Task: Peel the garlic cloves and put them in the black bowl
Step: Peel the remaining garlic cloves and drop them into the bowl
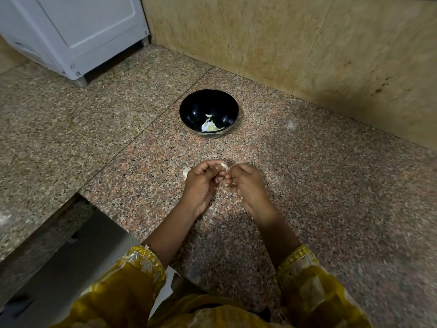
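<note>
A black bowl (209, 102) stands on the speckled granite counter (307, 176), a little beyond my hands. Pale garlic pieces (209, 126) lie at its bottom. My left hand (201, 185) pinches a small garlic clove (223, 166) between thumb and fingertips. My right hand (246, 183) meets it from the right, fingers curled and pinching at the same clove's skin. Another pale clove (186, 172) lies on the counter just left of my left hand, partly hidden by it.
A tan stone wall (307, 43) runs behind the bowl. A white appliance on short legs (75, 36) stands at the back left. The counter edge drops off at the lower left (78, 197). Small flakes of skin lie under my hands.
</note>
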